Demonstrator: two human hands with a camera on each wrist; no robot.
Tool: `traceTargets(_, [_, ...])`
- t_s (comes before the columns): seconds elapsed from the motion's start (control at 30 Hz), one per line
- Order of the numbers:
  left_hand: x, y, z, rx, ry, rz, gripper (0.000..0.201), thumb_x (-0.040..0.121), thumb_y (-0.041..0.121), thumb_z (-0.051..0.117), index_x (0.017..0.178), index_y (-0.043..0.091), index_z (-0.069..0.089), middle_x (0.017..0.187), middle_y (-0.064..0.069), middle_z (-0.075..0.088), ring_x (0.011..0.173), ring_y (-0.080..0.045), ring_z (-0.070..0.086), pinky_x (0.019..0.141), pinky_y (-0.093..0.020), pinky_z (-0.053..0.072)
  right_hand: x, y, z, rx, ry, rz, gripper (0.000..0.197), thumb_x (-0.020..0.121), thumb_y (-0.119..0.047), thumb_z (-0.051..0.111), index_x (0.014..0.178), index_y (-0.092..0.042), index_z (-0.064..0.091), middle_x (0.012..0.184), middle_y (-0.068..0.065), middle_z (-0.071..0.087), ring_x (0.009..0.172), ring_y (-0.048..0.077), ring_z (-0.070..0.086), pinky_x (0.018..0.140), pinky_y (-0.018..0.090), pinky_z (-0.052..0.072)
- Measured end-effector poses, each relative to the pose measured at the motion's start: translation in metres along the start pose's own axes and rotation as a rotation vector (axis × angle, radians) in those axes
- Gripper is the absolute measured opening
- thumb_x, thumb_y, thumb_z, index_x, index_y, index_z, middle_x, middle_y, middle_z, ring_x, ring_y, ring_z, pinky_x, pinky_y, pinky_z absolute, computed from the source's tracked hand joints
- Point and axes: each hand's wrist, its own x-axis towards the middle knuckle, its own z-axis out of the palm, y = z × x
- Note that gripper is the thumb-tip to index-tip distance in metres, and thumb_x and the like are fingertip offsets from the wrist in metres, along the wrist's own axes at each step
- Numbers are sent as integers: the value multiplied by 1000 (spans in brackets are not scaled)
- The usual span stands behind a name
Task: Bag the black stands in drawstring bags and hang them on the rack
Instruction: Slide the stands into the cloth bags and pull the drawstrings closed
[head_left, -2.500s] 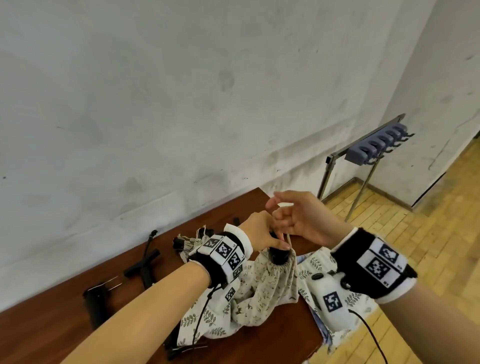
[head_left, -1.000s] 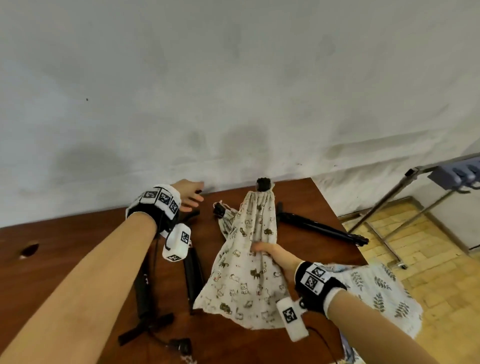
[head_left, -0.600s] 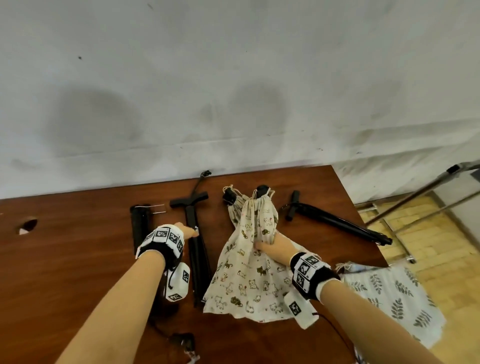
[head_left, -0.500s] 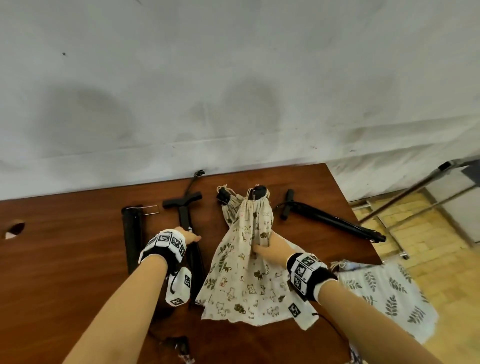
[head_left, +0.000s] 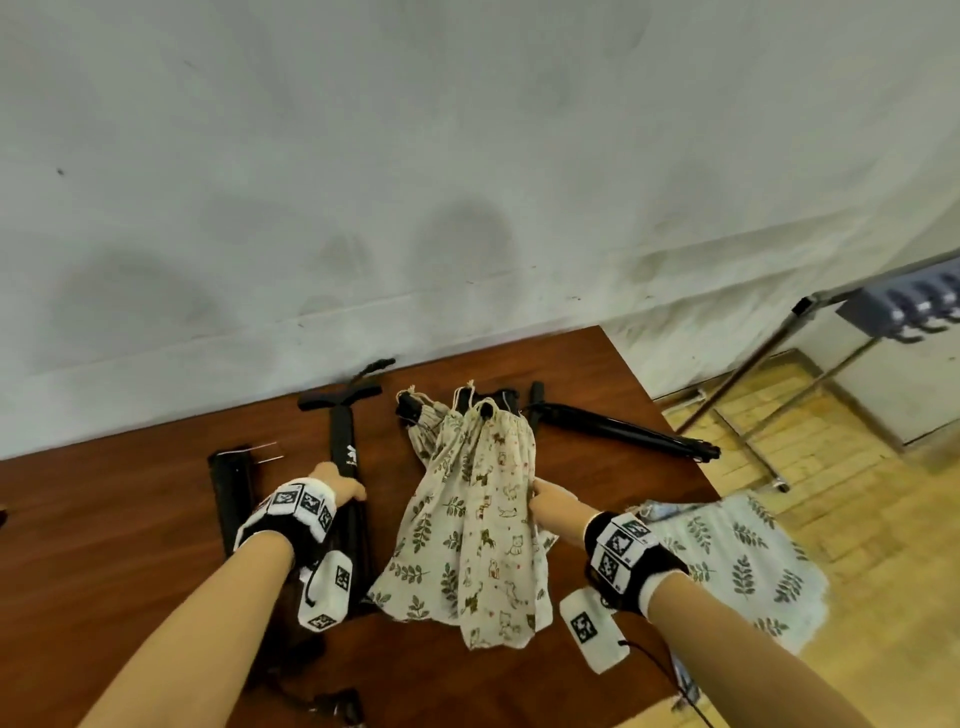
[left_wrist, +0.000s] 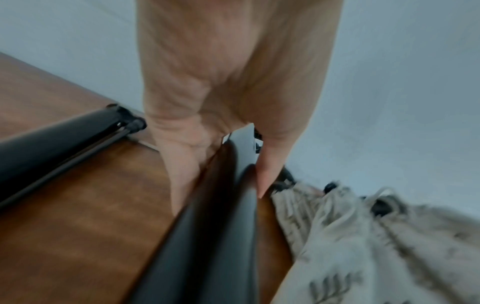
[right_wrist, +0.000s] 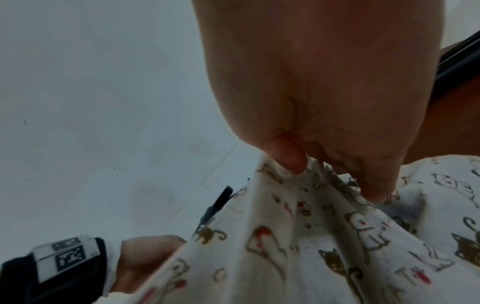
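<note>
A bare stand left of the filled bags is gripped by the left hand while the cat-print bag is pinched by the right hand (bagging seems next, then the far-right rack).

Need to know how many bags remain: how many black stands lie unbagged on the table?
3 stands: one far left, one gripped by the left hand, one right of the filled bags. A dark object at the near edge may be another.
</note>
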Motion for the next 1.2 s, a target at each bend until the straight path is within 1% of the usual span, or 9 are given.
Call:
traceTargets(0.13, [-33, 18, -41, -124, 68, 124, 59, 73, 12, 77, 118, 0, 41, 114, -22, 57, 102, -39, 59, 87, -46, 52, -26, -13, -13, -47, -4, -68, 49, 100, -12, 35, 149, -8, 27, 145, 12, 43, 120, 27, 53, 100, 31, 46])
traceTargets(0.27, [-82, 46, -84, -207, 85, 337, 44, 70, 3, 74, 102, 7, 44, 102, -22, 61, 79, -37, 66, 76, -49, 56, -44, -31, -40, -73, 66, -180, 56, 97, -15, 43, 150, -12, 25, 150, 14, 36, 94, 9, 56, 76, 19, 45])
traceTargets(0.53, [-193, 150, -106, -13, 83, 710, 47, 75, 1, 71, 108, 10, 38, 94, -17, 62, 63, -25, 66, 54, -31, 53, -135, -96, -151, -73, 943, -743, 55, 80, 8, 49, 132, -12, 49, 145, 7, 39, 137, 23, 33, 109, 24, 25])
traceTargets(0.67, [-219, 191, -68, 281, 80, 852, 52, 73, 5, 71, 108, 14, 34, 94, -13, 59, 71, -27, 57, 63, -33, 48, -175, -83, -214, -418, 1168, -602, 80, 73, 6, 52, 148, -13, 30, 158, 4, 20, 149, 20, 7, 116, 41, 18])
traceTargets(0.8, [-233, 215, -11, 407, 21, 964, 49, 80, 11, 68, 115, 12, 33, 96, -11, 57, 70, -21, 55, 61, -29, 45, -183, -19, -255, -554, 921, -180, 79, 77, -12, 61, 147, -28, 28, 157, 0, 24, 149, 22, 7, 115, 57, 4])
traceTargets(0.9, [-236, 226, 28, 426, 17, 1025, 52, 82, 15, 68, 120, 14, 32, 105, -12, 60, 81, -25, 59, 71, -36, 51, -189, 29, -263, -303, 802, -116, 20, 85, -27, 55, 100, -21, 68, 97, 2, 70, 102, 27, 62, 107, 60, 28])
traceTargets(0.97, [-236, 236, 53, 406, 16, 1037, 53, 84, 16, 66, 124, 13, 31, 110, -10, 59, 84, -22, 56, 72, -32, 47, -190, 57, -262, -67, 722, -186, 21, 92, -23, 51, 83, -15, 68, 81, 1, 73, 76, 19, 67, 93, 49, 51])
traceTargets(1.13, [-223, 260, 113, 349, 44, 995, 60, 88, 16, 63, 135, 13, 27, 122, -13, 55, 105, -29, 59, 90, -39, 49, -170, 87, -242, 608, 519, -234, 15, 98, -8, 44, 112, -4, 48, 104, 18, 65, 62, 22, 60, 63, 34, 50])
traceTargets(1.2, [-218, 266, 140, 330, 73, 969, 58, 88, 14, 63, 134, 13, 28, 121, -13, 53, 105, -30, 58, 90, -40, 48, -162, 100, -243, 830, 476, -225, 28, 97, -5, 44, 125, -6, 45, 113, 15, 63, 74, 21, 63, 66, 32, 53])
